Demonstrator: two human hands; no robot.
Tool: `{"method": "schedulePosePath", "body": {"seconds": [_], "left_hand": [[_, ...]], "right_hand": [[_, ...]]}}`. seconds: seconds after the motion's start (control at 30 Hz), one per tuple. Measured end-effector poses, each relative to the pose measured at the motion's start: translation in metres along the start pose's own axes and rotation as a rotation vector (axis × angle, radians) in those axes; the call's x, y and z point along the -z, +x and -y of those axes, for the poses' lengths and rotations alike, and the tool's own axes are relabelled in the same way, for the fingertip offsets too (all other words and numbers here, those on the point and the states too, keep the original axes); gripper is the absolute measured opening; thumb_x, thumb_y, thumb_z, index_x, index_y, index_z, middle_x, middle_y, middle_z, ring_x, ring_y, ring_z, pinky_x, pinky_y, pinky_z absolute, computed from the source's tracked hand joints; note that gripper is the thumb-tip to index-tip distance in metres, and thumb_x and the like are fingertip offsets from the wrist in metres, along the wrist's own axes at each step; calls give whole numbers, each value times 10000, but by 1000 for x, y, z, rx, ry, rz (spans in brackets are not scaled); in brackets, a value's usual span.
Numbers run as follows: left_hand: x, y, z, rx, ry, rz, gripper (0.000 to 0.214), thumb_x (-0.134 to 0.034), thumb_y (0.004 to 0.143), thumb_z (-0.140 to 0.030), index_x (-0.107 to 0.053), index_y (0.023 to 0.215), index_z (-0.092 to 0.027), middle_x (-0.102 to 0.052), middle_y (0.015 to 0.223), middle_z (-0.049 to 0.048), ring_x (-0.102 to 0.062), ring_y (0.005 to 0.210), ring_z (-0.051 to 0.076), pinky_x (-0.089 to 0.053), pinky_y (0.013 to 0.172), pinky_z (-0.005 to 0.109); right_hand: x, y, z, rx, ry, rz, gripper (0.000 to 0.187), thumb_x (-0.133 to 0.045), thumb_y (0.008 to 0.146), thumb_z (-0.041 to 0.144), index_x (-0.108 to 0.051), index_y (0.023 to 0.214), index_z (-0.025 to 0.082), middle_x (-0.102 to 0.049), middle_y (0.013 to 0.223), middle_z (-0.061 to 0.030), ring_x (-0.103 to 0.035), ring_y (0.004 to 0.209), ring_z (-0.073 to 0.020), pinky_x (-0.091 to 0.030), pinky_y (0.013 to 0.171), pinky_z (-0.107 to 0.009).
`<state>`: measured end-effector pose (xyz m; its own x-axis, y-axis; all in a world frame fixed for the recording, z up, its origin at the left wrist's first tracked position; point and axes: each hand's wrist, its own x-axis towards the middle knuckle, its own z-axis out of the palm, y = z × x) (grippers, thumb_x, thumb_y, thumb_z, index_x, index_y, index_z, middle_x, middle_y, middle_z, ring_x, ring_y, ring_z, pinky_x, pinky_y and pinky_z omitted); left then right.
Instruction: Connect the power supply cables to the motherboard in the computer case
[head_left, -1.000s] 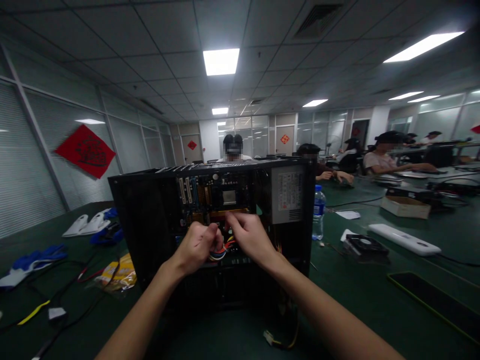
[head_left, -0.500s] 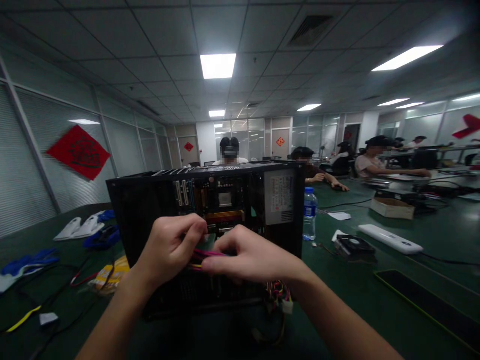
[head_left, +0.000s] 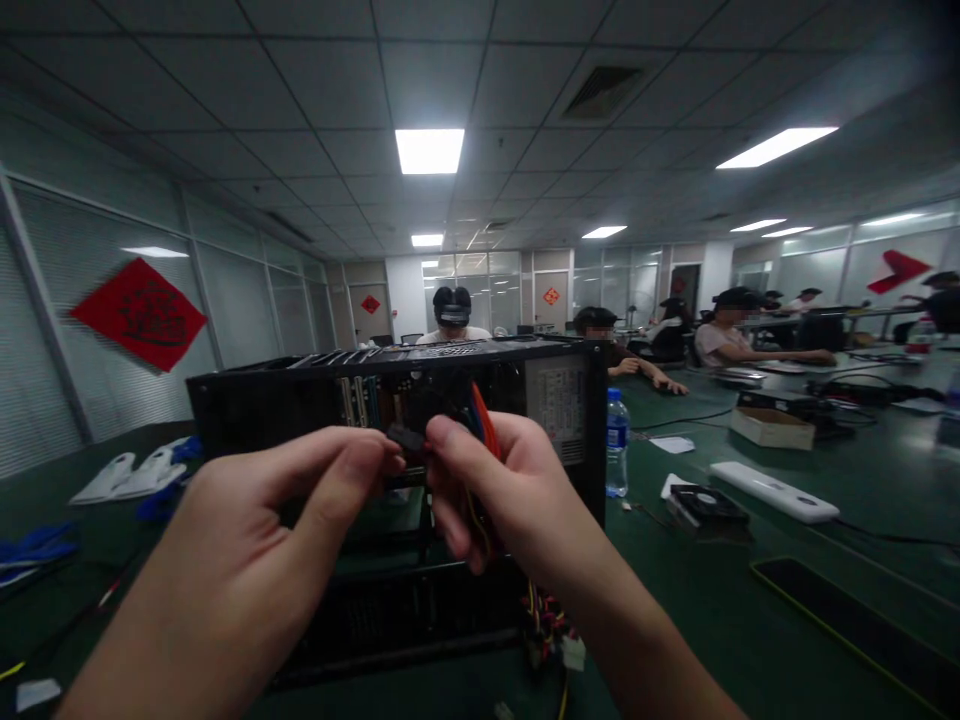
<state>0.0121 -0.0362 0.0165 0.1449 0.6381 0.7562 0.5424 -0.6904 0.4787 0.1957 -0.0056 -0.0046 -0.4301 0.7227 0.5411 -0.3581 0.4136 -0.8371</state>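
Pinching now, with the left hand (head_left: 259, 545), one end of a small, matte black, block-shaped connector (head_left: 407, 440) between thumb and bent fingers. Curling the right hand (head_left: 501, 480) at the other end, closed around a loose bunch of thin, smooth wires (head_left: 484, 418) in orange, blue and yellow. Holding that connector up between both hands, just in front of the open side of a black, box-shaped metal computer case (head_left: 225, 408). Glimpsing inside, at the right, a grey metal power supply box (head_left: 553, 405) with a printed label. Spotting below the right hand a tangled spill of multicoloured cables (head_left: 535, 612) with a squarish white plastic plug (head_left: 574, 654). Noting beside the case, on the dark green, flat-topped desk (head_left: 675, 610), a clear, cylindrical plastic bottle (head_left: 616, 450) with a blue cap.
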Motion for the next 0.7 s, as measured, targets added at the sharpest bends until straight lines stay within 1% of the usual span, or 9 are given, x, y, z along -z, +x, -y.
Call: {"method": "schedulePosePath", "body": {"seconds": [0.03, 0.1, 0.2, 0.3, 0.37, 0.5, 0.6, 0.7], "left_hand": [[-4, 2, -7, -54, 12, 68, 272, -629, 889, -470, -811, 893, -267, -761, 725, 14, -725, 670, 201, -549, 563, 210], [-10, 4, -19, -103, -18, 59, 316, -591, 907, -508, -815, 942, -289, -769, 748, 28, -725, 664, 205, -569, 593, 226], [-18, 2, -26, -116, -70, -30, 292, -630, 891, -496, -806, 1021, -302, -781, 805, 34, -738, 718, 209, -584, 635, 228], [-26, -4, -28, -110, -117, -74, 263, -679, 880, -422, -787, 1082, -293, -784, 857, 20, -735, 749, 188, -574, 637, 202], [-31, -6, -29, -103, -182, -49, 233, -670, 901, -372, -785, 1084, -283, -777, 844, 4, -714, 707, 155, -558, 616, 179], [-42, -4, -30, -49, -341, -8, 184, -658, 920, -331, -802, 987, -237, -730, 716, -18, -654, 631, 116, -526, 572, 152], [-47, -2, -28, 18, -422, 1, 200, -662, 916, -349, -800, 939, -206, -687, 652, -18, -603, 580, 104, -504, 528, 152], [-50, 0, -27, 45, -460, -5, 216, -663, 913, -350, -798, 961, -188, -676, 643, -10, -588, 559, 103, -502, 515, 162]], "right_hand": [[-1, -3, 1, 50, -19, -56, 436, -577, 928, 575, -539, 754, 178, -536, 483, 53, -447, 355, -58, -335, 344, -143], [-5, -8, 0, 165, -63, -173, 427, -577, 935, 567, -563, 763, 176, -530, 471, 51, -449, 357, -61, -338, 348, -145], [-9, -10, -4, 300, -130, -274, 433, -581, 936, 568, -594, 754, 175, -540, 462, 37, -474, 362, -73, -347, 346, -155], [-9, -10, -7, 374, -169, -300, 480, -550, 942, 600, -618, 729, 175, -552, 455, 22, -492, 351, -87, -353, 332, -169], [-7, -10, -7, 397, -184, -306, 532, -500, 952, 634, -638, 722, 174, -567, 462, 9, -498, 345, -94, -359, 325, -179], [-6, -12, -5, 397, -220, -328, 685, -356, 974, 693, -652, 638, 174, -560, 455, -16, -517, 365, -108, -389, 345, -203], [-5, -12, -6, 388, -226, -336, 714, -343, 982, 682, -646, 578, 178, -550, 450, -27, -549, 403, -123, -401, 359, -209], [-3, -9, -8, 382, -210, -330, 707, -346, 990, 663, -661, 584, 177, -555, 461, -30, -558, 420, -128, -405, 364, -213]]}}
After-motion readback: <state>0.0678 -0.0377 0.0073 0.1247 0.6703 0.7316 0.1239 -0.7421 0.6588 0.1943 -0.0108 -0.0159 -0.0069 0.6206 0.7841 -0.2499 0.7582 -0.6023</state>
